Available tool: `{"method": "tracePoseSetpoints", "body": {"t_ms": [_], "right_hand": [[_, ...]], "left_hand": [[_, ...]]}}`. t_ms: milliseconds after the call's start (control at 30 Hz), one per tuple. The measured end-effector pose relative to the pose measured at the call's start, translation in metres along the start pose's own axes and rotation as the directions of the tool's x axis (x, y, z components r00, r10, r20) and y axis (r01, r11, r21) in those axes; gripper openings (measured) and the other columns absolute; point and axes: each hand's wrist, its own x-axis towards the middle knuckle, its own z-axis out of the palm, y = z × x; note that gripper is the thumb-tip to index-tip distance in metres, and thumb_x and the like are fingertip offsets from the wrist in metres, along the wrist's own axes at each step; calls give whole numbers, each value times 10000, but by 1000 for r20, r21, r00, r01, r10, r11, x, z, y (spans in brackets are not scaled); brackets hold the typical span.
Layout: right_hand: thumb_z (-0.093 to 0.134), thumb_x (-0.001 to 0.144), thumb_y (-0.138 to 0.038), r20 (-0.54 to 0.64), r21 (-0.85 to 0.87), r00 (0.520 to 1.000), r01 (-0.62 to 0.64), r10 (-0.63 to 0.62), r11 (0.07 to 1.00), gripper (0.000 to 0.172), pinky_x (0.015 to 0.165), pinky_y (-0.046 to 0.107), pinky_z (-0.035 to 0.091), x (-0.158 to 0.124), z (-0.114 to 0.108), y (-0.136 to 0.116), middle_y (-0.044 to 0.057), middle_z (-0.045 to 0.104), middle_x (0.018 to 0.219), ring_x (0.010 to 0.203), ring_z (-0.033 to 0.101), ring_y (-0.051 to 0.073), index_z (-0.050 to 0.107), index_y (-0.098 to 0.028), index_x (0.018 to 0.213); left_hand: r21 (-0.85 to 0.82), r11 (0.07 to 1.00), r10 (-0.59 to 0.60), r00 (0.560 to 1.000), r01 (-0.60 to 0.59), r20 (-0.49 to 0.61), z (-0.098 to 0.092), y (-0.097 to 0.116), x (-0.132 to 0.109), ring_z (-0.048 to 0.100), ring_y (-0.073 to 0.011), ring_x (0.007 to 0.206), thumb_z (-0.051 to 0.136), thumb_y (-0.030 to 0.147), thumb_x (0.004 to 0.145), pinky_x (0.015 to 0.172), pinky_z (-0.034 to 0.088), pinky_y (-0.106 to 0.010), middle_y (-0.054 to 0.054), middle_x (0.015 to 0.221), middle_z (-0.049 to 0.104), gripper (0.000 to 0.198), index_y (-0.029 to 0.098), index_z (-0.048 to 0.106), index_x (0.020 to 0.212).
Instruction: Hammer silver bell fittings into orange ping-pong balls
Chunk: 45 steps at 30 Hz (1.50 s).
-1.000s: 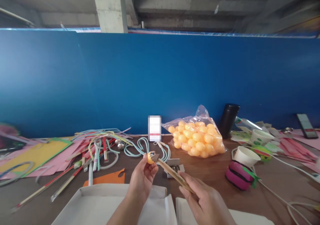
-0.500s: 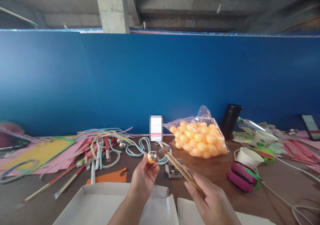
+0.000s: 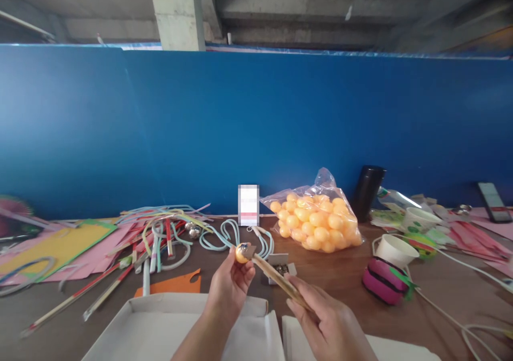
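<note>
My left hand (image 3: 229, 286) pinches an orange ball (image 3: 241, 256) the size of a table-tennis ball, partly covered with shiny silver pieces on its upper side. In my right hand (image 3: 326, 315) is a small hammer (image 3: 280, 282), gripped by its wooden handle. Its grey-brown head rests against or right in front of the ball's silver part; contact is hard to make out. Behind the handle sits a small open box (image 3: 292, 269) of tiny metallic pieces, partly hidden. A large white cardboard tray (image 3: 134, 310) lies under my left forearm.
A clear bag of orange balls (image 3: 316, 225) stands behind, with a black cylinder (image 3: 368, 193) beside it. Silver-covered balls (image 3: 193, 230), tubes and blue cords (image 3: 218, 241) lie to the left. On the right are a paper cup (image 3: 396, 251), a magenta pouch (image 3: 383, 282) and white cable.
The hammer has moved left and slightly down, its head coming from beside the ball up to the silver part. My left hand keeps the ball nearly still.
</note>
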Motion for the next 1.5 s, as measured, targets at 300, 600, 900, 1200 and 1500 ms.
{"method": "tracePoseSetpoints", "body": {"t_ms": [300,600,900,1200,1500], "right_hand": [[442,911,-264,26,-12,999,-23,23,1000,382,912,291,526,0,2,1,66,667,1202,1051,657,197,530,-216,1280],[454,904,-264,-16,27,999,-33,34,999,368,869,268,541,2,0,0,74,691,1153,1030,666,196,551,-216,1256],[471,898,-274,-44,18,998,-45,45,999,351,868,251,541,2,-3,-1,63,698,1150,1036,666,193,575,-213,1227],[461,907,-313,-62,20,995,-79,80,997,358,901,269,529,2,-5,2,66,685,1178,1062,654,194,571,-212,1233],[462,907,-318,-67,38,992,-100,103,994,360,890,271,534,2,-7,-1,80,693,1163,1051,659,203,579,-200,1226]], "left_hand": [[-10,1000,21,1000,-21,-17,1,0,1,664,-125,599,504,177,890,484,550,-184,-90,738,691,172,75,639,922],[-35,999,16,1000,-16,-6,-2,0,3,678,-135,662,508,162,886,565,572,-196,-114,777,700,169,68,645,914],[-28,1000,-5,1000,5,-1,0,2,1,671,-129,650,506,158,885,597,575,-207,-128,797,699,180,58,641,950],[7,1000,13,999,-14,38,0,0,-1,659,-102,637,602,137,832,613,570,-183,-89,789,693,161,86,644,979],[5,999,-32,994,32,102,1,3,-4,654,-108,597,608,127,817,574,571,-185,-94,741,699,72,85,644,862]]}}
